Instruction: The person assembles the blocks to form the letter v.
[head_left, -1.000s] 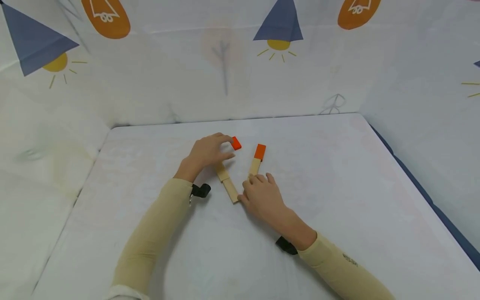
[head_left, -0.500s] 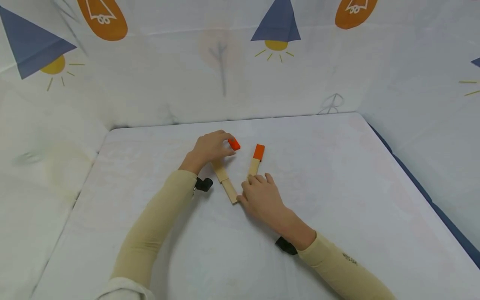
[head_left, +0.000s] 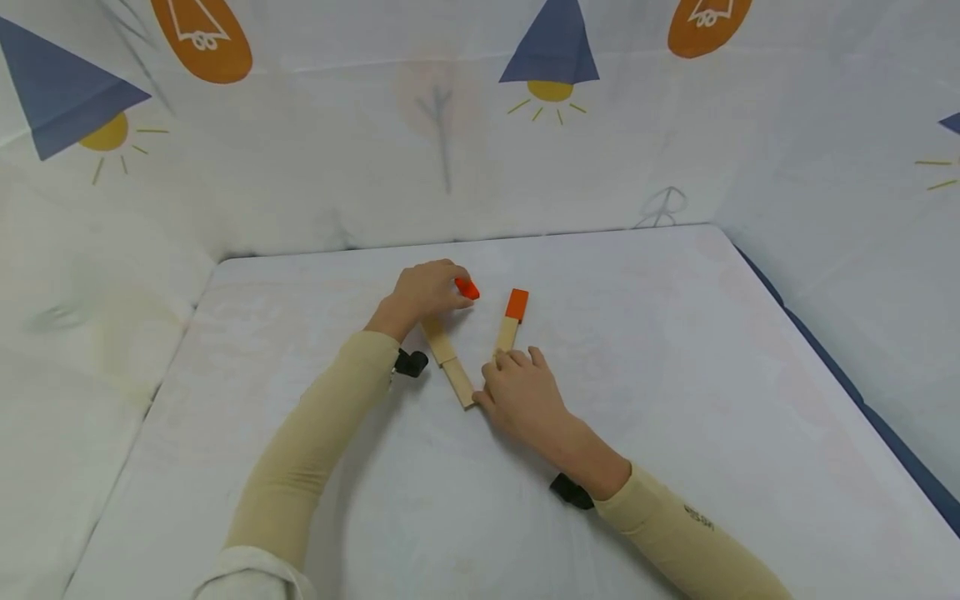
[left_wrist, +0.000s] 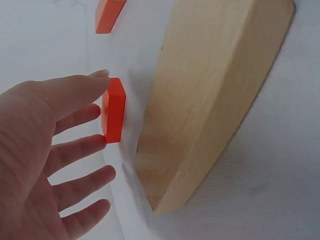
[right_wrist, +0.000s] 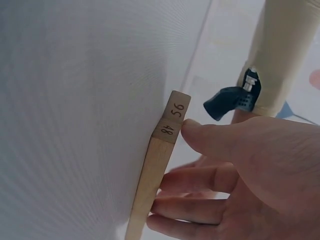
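Thin wooden blocks lie on the white table in a V. Two plain blocks, an upper one (head_left: pixel 437 340) and a lower one (head_left: pixel 458 383), make its left arm. On the right arm, a plain block (head_left: pixel 507 335) has an orange block (head_left: pixel 517 305) at its far end. My left hand (head_left: pixel 431 285) pinches another orange block (head_left: pixel 467 288) beyond the left arm's top; in the left wrist view, thumb and fingers are around this orange block (left_wrist: pixel 116 112). My right hand (head_left: pixel 522 392) grips a plain block (right_wrist: pixel 156 165) near the V's point, its fingers partly hiding it.
The white table (head_left: pixel 675 375) extends around the blocks. A white cloth (head_left: pixel 360 150) with printed lamps hangs behind its far edge. Each wrist wears a black device, one on the left wrist (head_left: pixel 412 363) and one on the right wrist (head_left: pixel 572 492).
My left hand has closed its fingers around the far orange block, which has shifted and turned slightly. The left forearm has moved a little forward and right. My right hand stays in place.
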